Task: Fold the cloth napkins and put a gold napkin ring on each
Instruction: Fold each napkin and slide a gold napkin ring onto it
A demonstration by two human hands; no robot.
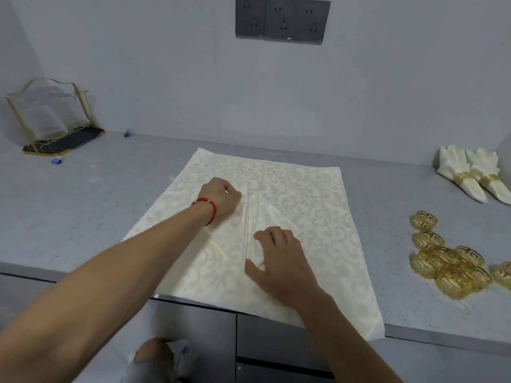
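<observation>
A cream patterned cloth napkin (312, 205) lies spread on the grey counter, its near edge hanging over the front. Two flaps are folded in and meet along a centre seam. My left hand (221, 199), with a red bracelet at the wrist, is curled on the left flap near the top of the seam. My right hand (279, 258) presses flat on the right flap, fingers spread. Several gold napkin rings (448, 261) lie in a loose pile at the right. Two folded napkins (470, 172), each with a gold ring on it, rest at the far right.
A gold wire rack with a dark base and clear panels (52, 120) stands at the back left. Small blue bits (56, 161) lie near it. A grey socket panel (282, 20) is on the wall. The counter's front edge (83, 280) runs above grey cabinet doors.
</observation>
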